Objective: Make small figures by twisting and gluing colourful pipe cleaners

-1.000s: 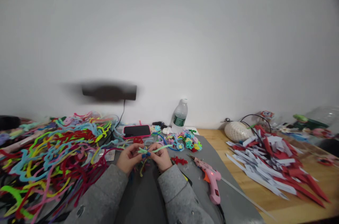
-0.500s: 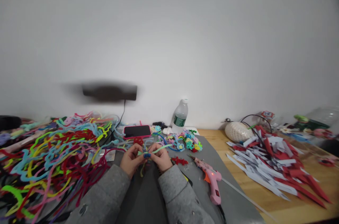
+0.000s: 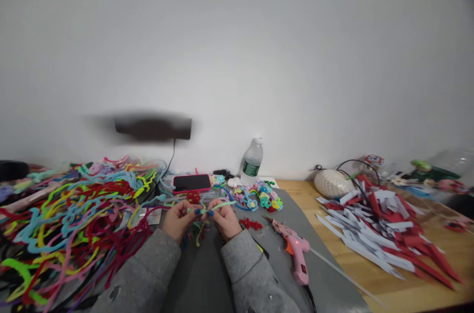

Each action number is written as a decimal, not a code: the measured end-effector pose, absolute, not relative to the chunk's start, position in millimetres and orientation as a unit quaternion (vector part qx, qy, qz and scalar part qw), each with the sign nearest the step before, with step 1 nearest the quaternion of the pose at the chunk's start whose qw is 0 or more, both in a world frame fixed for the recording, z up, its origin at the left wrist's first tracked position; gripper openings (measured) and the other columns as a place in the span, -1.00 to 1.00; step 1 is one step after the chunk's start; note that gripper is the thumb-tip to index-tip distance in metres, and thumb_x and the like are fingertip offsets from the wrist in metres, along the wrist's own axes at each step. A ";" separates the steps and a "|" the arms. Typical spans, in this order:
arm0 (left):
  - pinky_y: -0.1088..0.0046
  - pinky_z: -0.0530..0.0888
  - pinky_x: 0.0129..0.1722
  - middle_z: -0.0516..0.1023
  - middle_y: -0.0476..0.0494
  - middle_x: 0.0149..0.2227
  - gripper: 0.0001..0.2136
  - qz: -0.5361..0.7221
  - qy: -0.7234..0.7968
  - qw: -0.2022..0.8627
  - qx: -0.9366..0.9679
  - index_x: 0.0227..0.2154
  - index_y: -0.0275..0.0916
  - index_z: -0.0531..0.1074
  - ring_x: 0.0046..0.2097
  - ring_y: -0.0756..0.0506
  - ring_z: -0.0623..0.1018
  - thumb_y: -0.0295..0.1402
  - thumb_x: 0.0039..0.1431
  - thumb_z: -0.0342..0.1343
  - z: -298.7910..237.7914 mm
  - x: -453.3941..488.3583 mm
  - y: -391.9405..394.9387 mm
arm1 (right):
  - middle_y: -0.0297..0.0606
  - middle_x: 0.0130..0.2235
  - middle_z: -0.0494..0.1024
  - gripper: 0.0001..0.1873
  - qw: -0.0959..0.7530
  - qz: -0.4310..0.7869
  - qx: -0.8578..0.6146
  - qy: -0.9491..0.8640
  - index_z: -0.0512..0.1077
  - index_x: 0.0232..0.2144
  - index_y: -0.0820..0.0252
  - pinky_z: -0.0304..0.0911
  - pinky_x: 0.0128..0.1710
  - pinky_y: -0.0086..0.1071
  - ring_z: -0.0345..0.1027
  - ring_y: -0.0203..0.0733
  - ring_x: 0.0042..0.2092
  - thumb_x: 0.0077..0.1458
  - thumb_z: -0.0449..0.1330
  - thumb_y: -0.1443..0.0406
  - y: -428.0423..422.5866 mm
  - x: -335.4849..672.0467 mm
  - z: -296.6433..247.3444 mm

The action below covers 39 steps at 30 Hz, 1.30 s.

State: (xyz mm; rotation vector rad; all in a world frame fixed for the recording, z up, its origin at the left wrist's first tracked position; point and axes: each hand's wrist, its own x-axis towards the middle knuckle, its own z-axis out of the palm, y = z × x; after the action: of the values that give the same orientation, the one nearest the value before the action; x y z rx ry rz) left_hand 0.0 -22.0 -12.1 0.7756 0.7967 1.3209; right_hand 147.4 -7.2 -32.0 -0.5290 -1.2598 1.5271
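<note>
Between my two hands is a pale green pipe cleaner [image 3: 225,204], its free end sticking out to the right above my right fingers. My left hand [image 3: 179,220] pinches it with thumb and fingertips. Facing it, my right hand [image 3: 223,219] pinches the same piece, the two thumbs with blue nails a small gap apart. Just behind the hands lies a red pipe-cleaner piece [image 3: 193,197]. Below the fingers, a few short coloured pieces [image 3: 199,235] rest on the grey mat [image 3: 200,278]. The exact shape held between the fingertips is too small to make out.
A large heap of coloured pipe cleaners [image 3: 81,214] covers the left. Behind are a phone [image 3: 191,183], a water bottle [image 3: 252,160] and small pipe-cleaner flowers [image 3: 266,197]. To the right lie a pink glue gun [image 3: 297,254], its cord, and red and white strips [image 3: 388,229].
My hands have moved slightly apart, the left one shifting a little left. The thumbs, close together before, now show a gap with the pale green pipe cleaner between them.
</note>
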 end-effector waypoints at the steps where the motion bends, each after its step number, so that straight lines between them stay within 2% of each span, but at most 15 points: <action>1: 0.55 0.44 -0.48 0.56 0.00 -0.54 -0.71 0.581 0.350 0.650 0.342 -0.66 -0.30 0.31 -0.52 0.01 0.52 -0.34 -0.37 0.34 -10.9 -0.1 -22.5 | -0.35 -0.59 0.46 -0.75 0.515 0.641 -0.218 -0.526 0.32 -0.43 0.20 0.20 -0.41 -0.36 0.37 -0.19 -0.48 -0.10 0.24 0.16 -7.1 147.2 -32.2; 9: 0.60 0.42 -0.54 0.55 -0.02 -0.56 -0.71 0.573 0.351 0.651 0.352 -0.67 -0.32 0.31 -0.56 0.05 0.49 -0.34 -0.39 0.36 -6.6 1.3 -26.2 | -0.42 -0.66 0.37 -0.70 0.508 0.678 -0.198 -0.493 0.32 -0.51 0.22 0.06 -0.57 -0.48 0.21 -0.34 -0.60 -0.18 0.29 0.14 -4.8 144.7 -37.6; 17: 0.64 0.35 -0.61 0.50 0.02 -0.61 -0.72 0.538 0.306 0.677 0.399 -0.68 -0.32 0.29 -0.60 0.08 0.44 -0.36 -0.32 0.33 -4.7 3.0 -28.8 | -0.46 -0.70 0.28 -0.64 0.438 0.732 -0.171 -0.494 0.32 -0.56 0.27 0.03 -0.62 -0.52 0.04 -0.45 -0.68 -0.24 0.31 0.11 -11.3 147.3 -34.9; 25: 0.67 0.35 -0.63 0.49 0.01 -0.61 -0.73 0.526 0.277 0.694 0.406 -0.65 -0.32 0.30 -0.62 0.09 0.43 -0.40 -0.31 0.33 -4.2 0.4 -29.1 | -0.45 -0.70 0.29 -0.65 0.425 0.750 -0.159 -0.481 0.33 -0.58 0.28 0.07 -0.61 -0.51 0.03 -0.46 -0.69 -0.24 0.32 0.12 -14.3 145.9 -31.6; 33: 0.66 0.37 -0.62 0.49 0.02 -0.60 -0.71 0.525 0.314 0.701 0.366 -0.64 -0.32 0.31 -0.61 0.08 0.45 -0.38 -0.36 0.35 -1.7 -0.2 -29.3 | -0.43 -0.63 0.33 -0.68 0.487 0.730 -0.173 -0.448 0.33 -0.59 0.25 0.04 -0.61 -0.54 0.12 -0.43 -0.63 -0.29 0.35 0.17 -13.1 142.6 -32.9; 39: 0.66 0.35 -0.65 0.48 0.02 -0.64 -0.69 0.517 0.308 0.700 0.386 -0.63 -0.32 0.30 -0.63 0.08 0.43 -0.36 -0.37 0.36 -2.3 -0.1 -29.6 | -0.42 -0.63 0.32 -0.66 0.458 0.746 -0.169 -0.452 0.35 -0.60 0.27 0.06 -0.60 -0.52 0.14 -0.41 -0.62 -0.34 0.37 0.17 -13.1 144.8 -34.3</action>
State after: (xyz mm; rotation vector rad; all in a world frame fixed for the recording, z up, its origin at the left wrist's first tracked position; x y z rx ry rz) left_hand -0.1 -29.6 -2.3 0.8590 0.6859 1.1516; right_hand 144.8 -13.1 -34.3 -0.4161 -1.1131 1.8387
